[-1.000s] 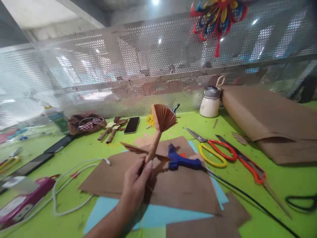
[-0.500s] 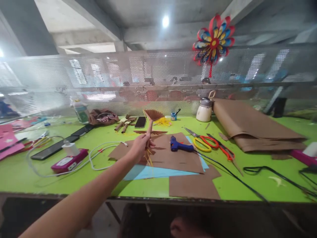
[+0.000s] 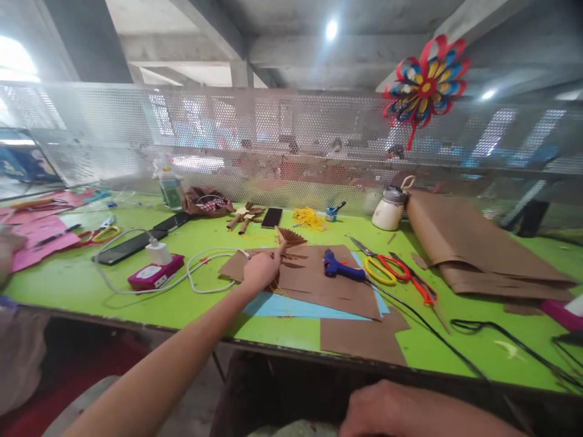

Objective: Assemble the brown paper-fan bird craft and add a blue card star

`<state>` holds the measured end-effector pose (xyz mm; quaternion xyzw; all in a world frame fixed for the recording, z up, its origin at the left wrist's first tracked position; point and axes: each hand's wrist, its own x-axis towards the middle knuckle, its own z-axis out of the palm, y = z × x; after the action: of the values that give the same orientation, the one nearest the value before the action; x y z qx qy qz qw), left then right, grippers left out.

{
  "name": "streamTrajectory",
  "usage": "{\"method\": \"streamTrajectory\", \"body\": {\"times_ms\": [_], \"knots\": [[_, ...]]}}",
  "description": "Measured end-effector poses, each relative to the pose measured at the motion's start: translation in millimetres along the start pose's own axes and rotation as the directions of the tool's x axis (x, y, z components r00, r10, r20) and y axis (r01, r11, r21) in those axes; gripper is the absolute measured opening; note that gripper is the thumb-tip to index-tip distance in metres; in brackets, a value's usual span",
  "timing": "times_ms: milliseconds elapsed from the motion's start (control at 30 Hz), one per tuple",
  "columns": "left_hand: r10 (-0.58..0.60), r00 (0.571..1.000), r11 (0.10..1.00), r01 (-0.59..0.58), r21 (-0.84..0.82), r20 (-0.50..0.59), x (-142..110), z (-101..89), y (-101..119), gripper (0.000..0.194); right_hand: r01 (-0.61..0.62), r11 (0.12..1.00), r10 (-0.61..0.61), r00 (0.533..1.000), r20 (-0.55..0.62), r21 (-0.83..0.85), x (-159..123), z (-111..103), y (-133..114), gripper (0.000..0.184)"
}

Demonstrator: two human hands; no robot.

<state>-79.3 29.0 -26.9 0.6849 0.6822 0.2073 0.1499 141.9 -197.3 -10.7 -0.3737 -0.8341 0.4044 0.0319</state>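
My left hand (image 3: pixel 260 270) is stretched out over the green table (image 3: pixel 191 306), fingers wrapped round the stick of a brown paper craft with a pleated fan top (image 3: pixel 288 237). It holds the craft low, just above the brown paper sheets (image 3: pixel 319 285). A blue glue gun (image 3: pixel 340 269) lies right of the craft. My right hand (image 3: pixel 387 409) shows at the bottom edge, below the table's front edge; its fingers are hidden.
Yellow- and red-handled scissors (image 3: pixel 392 270) lie right of the glue gun, black cable trailing on. Folded brown paper (image 3: pixel 473 243) and a white jar (image 3: pixel 388 209) stand at back right. A phone (image 3: pixel 274 216), white cable, pink box (image 3: pixel 155 274) and pink sheets lie left. Perforated screen behind.
The view has pulled back from the table. My left hand has lowered the paper craft toward the brown sheets. My right hand has come into view at the bottom.
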Motion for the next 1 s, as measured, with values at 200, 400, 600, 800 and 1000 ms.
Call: {"method": "streamTrajectory", "body": {"times_ms": [200,400,600,800,1000], "knots": [[0.056,0.998,0.987,-0.059,0.151,0.020,-7,-1.8,-2,0.059,0.019,0.994,-0.052,0.947,-0.318,-0.108,8,-68,-2,0.026],[0.145,0.989,0.903,-0.134,0.408,0.004,0,-13.7,-3,0.048,-0.164,0.986,0.119,0.587,-0.801,0.026,9,-121,76,0.037],[0.278,0.959,0.847,-0.220,0.484,-0.052,-21,-39.5,9,0.045,-0.328,0.943,0.168,0.314,-0.934,0.059,1,-147,117,0.036],[0.489,0.835,0.799,-0.312,0.514,-0.254,-63,-63.7,7,0.031,-0.302,0.944,0.119,0.692,-0.712,-0.135,5,-120,110,0.024],[0.746,0.664,0.631,-0.675,0.383,-0.058,-71,-50.1,17,0.023,-0.308,0.778,0.052,0.901,-0.431,-0.548,-2,-91,79,0.022]]}}
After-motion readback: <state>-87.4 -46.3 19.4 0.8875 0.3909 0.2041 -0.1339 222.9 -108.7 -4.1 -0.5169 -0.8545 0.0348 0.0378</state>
